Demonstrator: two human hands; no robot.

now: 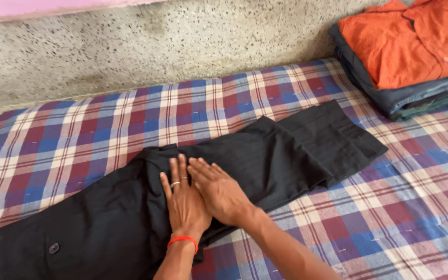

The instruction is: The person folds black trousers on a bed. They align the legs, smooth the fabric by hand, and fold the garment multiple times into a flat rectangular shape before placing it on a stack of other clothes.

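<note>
A pair of black trousers [286, 150] lies stretched across a plaid mattress, waist end with a dark button [54, 248] at the lower left, leg ends at the right. Both of my hands rest flat on the middle of the trousers, side by side. My left hand [182, 205] has a ring on one finger and a red thread around the wrist, its fingers pointing away from me. Beside it, my right hand [223, 194] presses palm down and slightly overlaps the left hand's edge. Neither hand grips the cloth.
The mattress cover [405, 218] is checked in red, blue and cream. A stack of folded clothes sits at the far right corner, an orange shirt [410, 39] on top of grey-blue garments [400, 96]. A speckled stone wall [156, 46] runs along the back.
</note>
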